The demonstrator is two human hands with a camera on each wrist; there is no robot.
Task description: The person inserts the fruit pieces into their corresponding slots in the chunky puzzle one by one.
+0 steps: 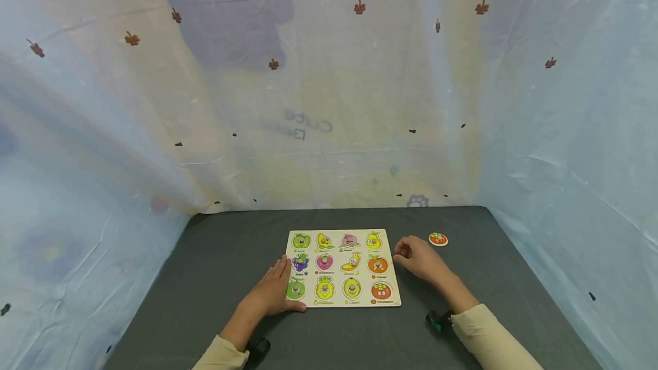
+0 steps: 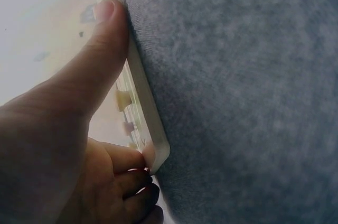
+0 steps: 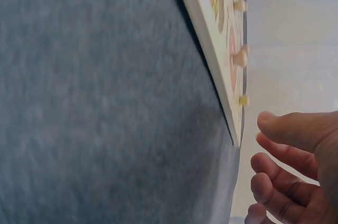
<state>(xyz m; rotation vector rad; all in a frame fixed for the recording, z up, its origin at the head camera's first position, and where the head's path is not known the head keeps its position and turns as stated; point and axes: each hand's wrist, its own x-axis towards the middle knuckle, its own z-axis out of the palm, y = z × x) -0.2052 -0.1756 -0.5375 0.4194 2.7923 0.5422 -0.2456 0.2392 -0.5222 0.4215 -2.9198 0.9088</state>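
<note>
A wooden fruit puzzle board lies on the dark tabletop, with rows of knobbed fruit pieces. My left hand rests at its left edge, fingers along the side and thumb over the front edge. Just off the right edge hovers my right hand, its fingers loosely bent. Nothing shows between its thumb and fingers in the right wrist view. Beyond that hand a loose round persimmon piece lies on the table. The persimmon spot at the board's front right corner appears as a recess with a printed picture.
Grey cloth covers the table. A pale patterned curtain hangs behind it and along both sides. Dark wrist straps sit at both sleeves. Wooden knobs stick up from the board.
</note>
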